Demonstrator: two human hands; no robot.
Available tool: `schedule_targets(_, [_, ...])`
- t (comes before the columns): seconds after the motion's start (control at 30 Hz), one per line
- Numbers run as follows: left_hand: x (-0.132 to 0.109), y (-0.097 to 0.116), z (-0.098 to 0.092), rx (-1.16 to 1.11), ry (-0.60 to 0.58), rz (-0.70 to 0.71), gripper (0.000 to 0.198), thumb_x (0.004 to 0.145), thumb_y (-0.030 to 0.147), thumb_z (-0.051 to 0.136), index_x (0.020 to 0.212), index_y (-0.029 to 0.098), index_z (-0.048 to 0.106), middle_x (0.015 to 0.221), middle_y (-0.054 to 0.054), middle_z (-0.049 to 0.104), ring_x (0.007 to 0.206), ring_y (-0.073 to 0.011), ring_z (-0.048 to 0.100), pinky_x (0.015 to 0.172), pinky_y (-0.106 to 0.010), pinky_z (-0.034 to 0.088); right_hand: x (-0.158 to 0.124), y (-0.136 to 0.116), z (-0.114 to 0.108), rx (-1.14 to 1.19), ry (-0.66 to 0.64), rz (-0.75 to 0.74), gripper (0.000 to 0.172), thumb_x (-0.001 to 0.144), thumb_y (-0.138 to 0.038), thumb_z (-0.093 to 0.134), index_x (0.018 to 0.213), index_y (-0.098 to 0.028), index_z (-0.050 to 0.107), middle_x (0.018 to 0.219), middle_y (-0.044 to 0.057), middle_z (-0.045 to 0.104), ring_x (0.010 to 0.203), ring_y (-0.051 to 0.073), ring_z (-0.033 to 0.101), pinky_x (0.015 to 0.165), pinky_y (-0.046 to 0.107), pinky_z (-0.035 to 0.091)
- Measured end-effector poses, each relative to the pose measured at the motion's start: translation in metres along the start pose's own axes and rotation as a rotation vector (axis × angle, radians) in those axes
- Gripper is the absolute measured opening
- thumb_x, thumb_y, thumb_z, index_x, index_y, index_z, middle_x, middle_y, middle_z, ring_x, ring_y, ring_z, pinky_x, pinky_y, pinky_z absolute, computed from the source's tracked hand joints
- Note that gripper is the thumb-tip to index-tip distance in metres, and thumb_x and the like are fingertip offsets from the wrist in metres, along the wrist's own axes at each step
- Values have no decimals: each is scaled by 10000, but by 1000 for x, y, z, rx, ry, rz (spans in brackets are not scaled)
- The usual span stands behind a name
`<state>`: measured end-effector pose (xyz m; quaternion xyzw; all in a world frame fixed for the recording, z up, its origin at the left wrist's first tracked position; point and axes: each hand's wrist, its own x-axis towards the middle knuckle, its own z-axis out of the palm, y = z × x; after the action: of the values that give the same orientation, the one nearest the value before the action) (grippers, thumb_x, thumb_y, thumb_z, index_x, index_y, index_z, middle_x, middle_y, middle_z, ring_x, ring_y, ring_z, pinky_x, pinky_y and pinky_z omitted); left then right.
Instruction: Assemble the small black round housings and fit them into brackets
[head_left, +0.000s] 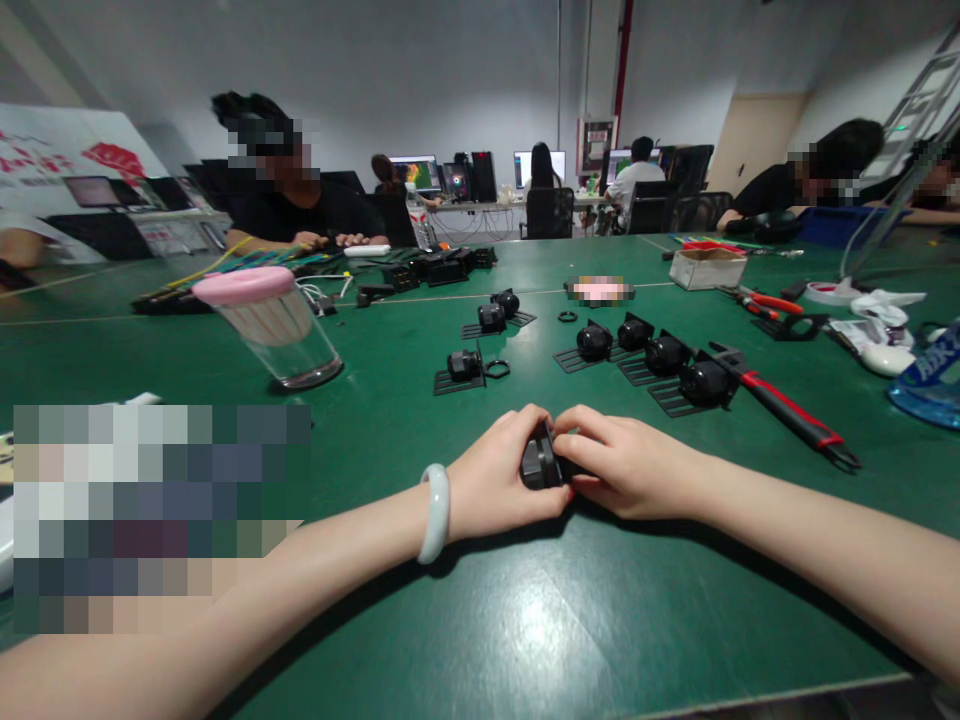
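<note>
My left hand [491, 480], with a pale bangle [435, 513] at the wrist, is closed around a black cable gland [536, 463] just above the table. From the other side, the fingers of my right hand [634, 465] grip the same piece; their tips are partly hidden behind it. Beyond my hands stands a similar gland on a slotted black bracket [463, 368], with a loose black ring nut [496, 370] beside it. Several more bracketed glands [667, 353] lie to the right, near an adjustable wrench [795, 410] with red-and-black grips.
A clear cup with a pink lid [274, 330] stands at left. Pliers [772, 303], a small box [707, 268] and a blue bottle [934, 380] are on the right. Cables and black parts [442, 265] lie farther back. Other people sit around the green table [510, 620].
</note>
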<state>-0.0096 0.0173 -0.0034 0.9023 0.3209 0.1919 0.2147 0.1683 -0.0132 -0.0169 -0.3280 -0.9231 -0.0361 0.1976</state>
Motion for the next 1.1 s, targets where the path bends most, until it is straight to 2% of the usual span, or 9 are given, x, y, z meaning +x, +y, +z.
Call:
schedule_targets(0.73, [0,-2,0,61,-13,23,331,633,340,575,884,167,448,792,-11,498,717,-157,472,645,-269,399,1,-2,-4,-32,-86,12,226,769,-186,413,983,-115,433,1021,124,459,821,197,515,656,316,450])
schedule_targets(1.1, [-1,-3,2,67,1,33,358,654,395,562,902,168,441,810,-18,500,724,-159,476,659,-276,407,0,-3,-6,72,-91,53,280,805,-247,403,1045,-102,408,989,121,498,821,199,509,699,329,450])
